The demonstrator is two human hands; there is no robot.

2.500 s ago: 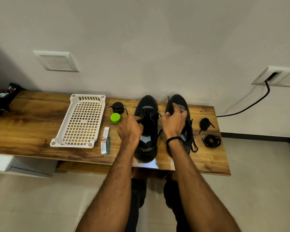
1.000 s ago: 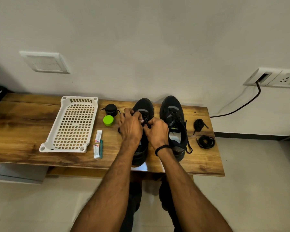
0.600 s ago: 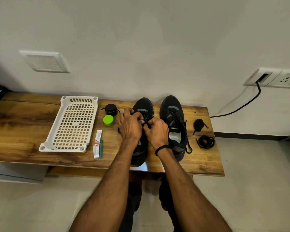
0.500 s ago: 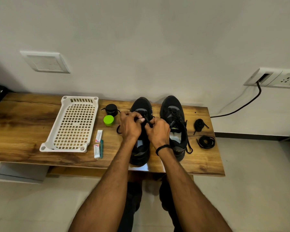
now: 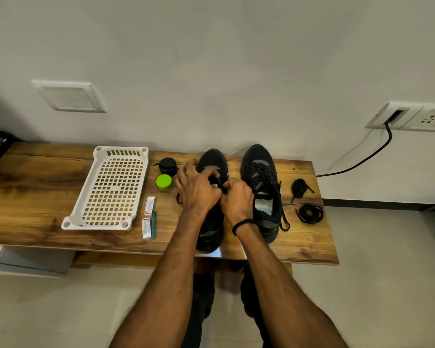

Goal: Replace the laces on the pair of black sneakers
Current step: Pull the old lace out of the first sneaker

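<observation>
Now that the right hand (image 5: 236, 200) is off the right sneaker (image 5: 258, 156), it and the left hand (image 5: 199, 190) pinch the lace (image 5: 218, 182) with curled fingers atop the left sneaker (image 5: 212, 159), heel at the desk (image 5: 35, 197) front edge, toe near the back; unlacing likely starts here.

Black sneakers (image 5: 260, 177) – white grid-holed tray (image 5: 111, 189) – lime-green lid (image 5: 164, 181) – brown wood-grain table (image 5: 30, 197).

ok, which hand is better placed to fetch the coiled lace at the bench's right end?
Right, likely. The right hand is nearer the coiled lace, with only the right sneaker between; the left hand would cross it. Both pinch the left sneaker's lace.
</observation>
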